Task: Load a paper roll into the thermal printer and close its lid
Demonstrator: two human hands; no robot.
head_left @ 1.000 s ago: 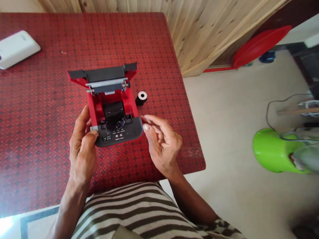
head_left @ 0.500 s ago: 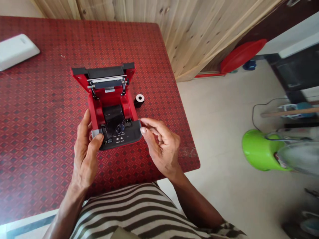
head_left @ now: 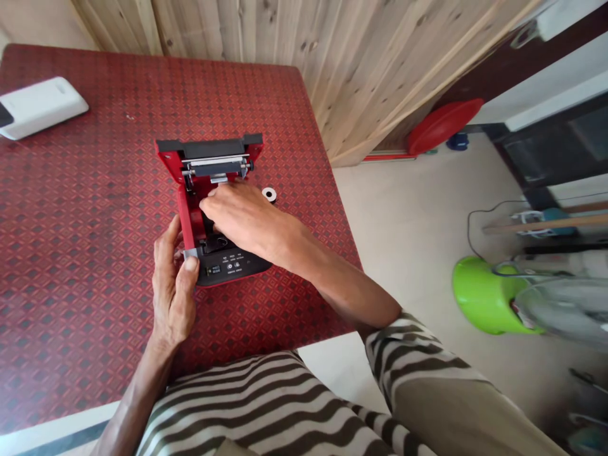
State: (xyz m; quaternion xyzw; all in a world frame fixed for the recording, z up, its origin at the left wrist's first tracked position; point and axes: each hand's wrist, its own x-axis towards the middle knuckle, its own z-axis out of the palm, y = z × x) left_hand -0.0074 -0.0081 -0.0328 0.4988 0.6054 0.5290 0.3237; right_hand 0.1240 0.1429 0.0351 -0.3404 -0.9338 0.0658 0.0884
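The red printer [head_left: 228, 266] sits lid-up on the patterned surface [head_left: 95, 209]. The left hand [head_left: 173, 288] has its fingers grasping the printer's front left corner. The right hand [head_left: 242, 218] covers the open bay, and I cannot tell whether its fingers hold anything. A small roll [head_left: 269, 194] lies just beside the printer, and a white device [head_left: 42, 106] lies well apart.

Place: a home room (plainly lived in)
Walls: bare wood planks [head_left: 285, 38]
Furniture: red patterned table [head_left: 71, 209]
Clutter: green tub [head_left: 479, 297], red basin [head_left: 441, 123] leaning at the planks
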